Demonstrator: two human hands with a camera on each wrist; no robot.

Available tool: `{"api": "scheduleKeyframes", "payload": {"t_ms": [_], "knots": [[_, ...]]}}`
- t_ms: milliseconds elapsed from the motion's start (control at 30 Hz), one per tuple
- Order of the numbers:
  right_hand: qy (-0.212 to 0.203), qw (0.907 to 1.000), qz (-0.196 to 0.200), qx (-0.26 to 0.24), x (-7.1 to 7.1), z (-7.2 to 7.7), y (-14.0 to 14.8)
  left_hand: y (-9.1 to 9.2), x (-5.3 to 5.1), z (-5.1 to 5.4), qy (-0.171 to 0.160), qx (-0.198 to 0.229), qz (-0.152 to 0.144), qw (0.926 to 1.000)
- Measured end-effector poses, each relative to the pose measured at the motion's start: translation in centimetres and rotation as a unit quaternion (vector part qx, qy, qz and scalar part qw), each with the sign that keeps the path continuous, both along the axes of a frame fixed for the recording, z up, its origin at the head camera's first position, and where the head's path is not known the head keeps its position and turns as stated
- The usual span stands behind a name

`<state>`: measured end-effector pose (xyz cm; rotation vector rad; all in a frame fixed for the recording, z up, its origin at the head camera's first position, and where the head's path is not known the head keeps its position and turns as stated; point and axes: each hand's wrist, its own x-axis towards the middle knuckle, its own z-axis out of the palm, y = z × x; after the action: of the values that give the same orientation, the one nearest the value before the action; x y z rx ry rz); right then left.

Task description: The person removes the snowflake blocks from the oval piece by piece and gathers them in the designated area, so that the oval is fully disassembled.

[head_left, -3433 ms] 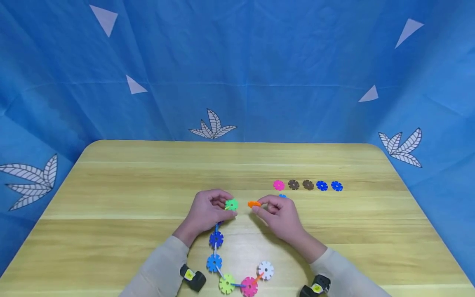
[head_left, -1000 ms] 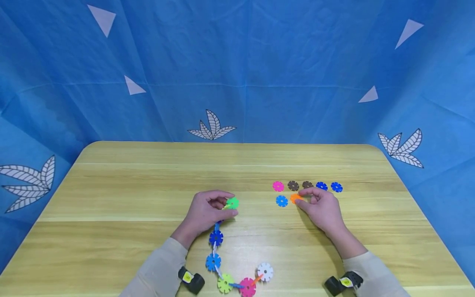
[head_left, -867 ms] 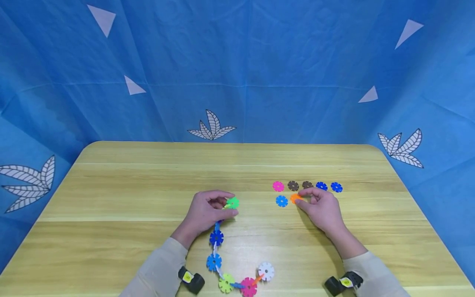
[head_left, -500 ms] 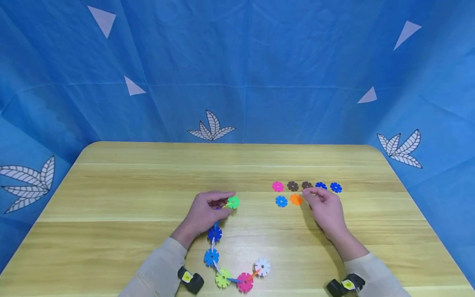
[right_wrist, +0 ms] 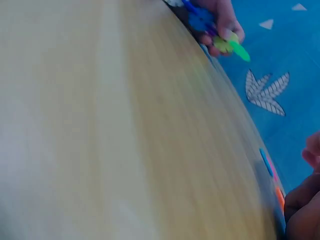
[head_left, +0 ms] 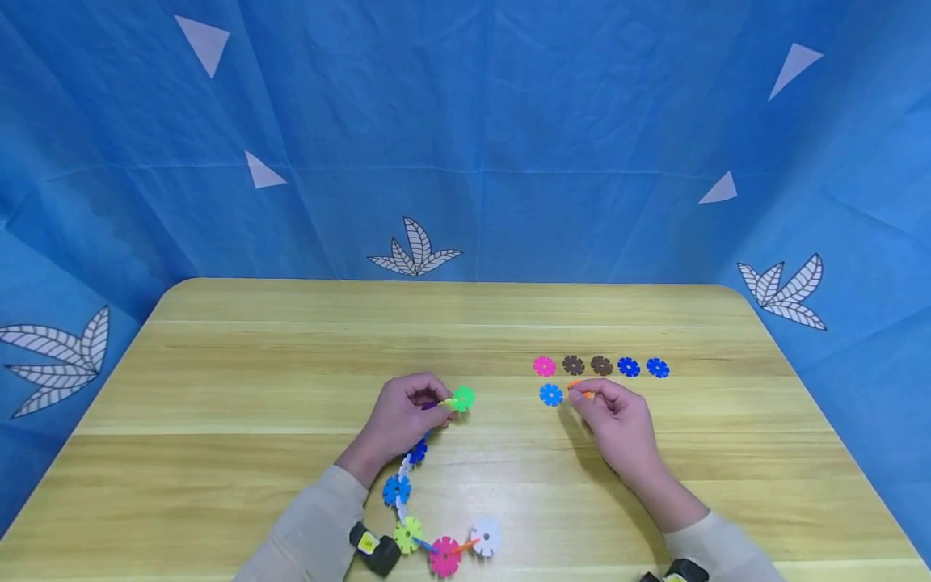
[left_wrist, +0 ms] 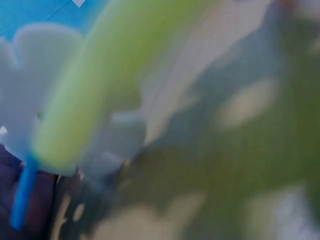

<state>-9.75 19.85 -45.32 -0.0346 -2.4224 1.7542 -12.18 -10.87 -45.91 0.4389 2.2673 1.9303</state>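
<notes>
My left hand (head_left: pixel 402 419) pinches the upper end of a chain of interlocked notched plastic discs, near a yellow disc (head_left: pixel 447 403). A bright green disc (head_left: pixel 464 399) sticks out beyond its fingertips. Below the hand the chain curves through blue and yellow-green discs to a pink disc (head_left: pixel 445 557) and a white disc (head_left: pixel 486 537). My right hand (head_left: pixel 618 424) hovers over a loose orange disc (head_left: pixel 573 385), partly hiding it, with nothing visible in its fingers. In the right wrist view that orange disc (right_wrist: pixel 279 198) lies on the table. Close and blurred, a yellow-green disc (left_wrist: pixel 115 75) fills the left wrist view.
A light-blue disc (head_left: pixel 551 395) lies just left of the orange one. Behind them is a row with a pink disc (head_left: pixel 544 367), brown discs (head_left: pixel 573 365) and dark blue discs (head_left: pixel 629 367). The wooden table (head_left: pixel 291 339) ends at a blue curtain (head_left: pixel 465 121).
The right hand brought the orange disc rightward, set it beside the light-blue disc and let go, then shifted slightly left over it. The left hand turned the chain; its lower end swung left.
</notes>
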Motion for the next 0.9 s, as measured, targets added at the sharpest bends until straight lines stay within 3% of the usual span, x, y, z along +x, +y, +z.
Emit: {"api": "scheduleKeyframes", "payload": {"t_ms": [133,333,533,700,900], "knots": [[0.017,0.9988,0.044,-0.016,0.3,0.0,-1.3,-0.2,-0.1,-0.2,0.034,-0.029,0.001,0.9990],[0.046,0.9937,0.100,-0.018,0.3,-0.1,-3.4,-0.3,0.0,-0.1,0.030,-0.032,0.000,0.9990],[0.063,0.9848,0.162,0.012,-0.2,-0.2,-5.3,-0.3,0.0,0.1,0.038,-0.030,-0.012,0.9988],[0.061,0.9803,0.181,0.051,-0.8,-0.1,-6.7,-0.2,-0.2,-0.2,0.047,-0.038,-0.012,0.9981],[0.082,0.9733,0.207,0.056,-1.5,-0.5,-7.9,-0.1,-0.3,-0.3,0.047,-0.043,-0.016,0.9978]]}}
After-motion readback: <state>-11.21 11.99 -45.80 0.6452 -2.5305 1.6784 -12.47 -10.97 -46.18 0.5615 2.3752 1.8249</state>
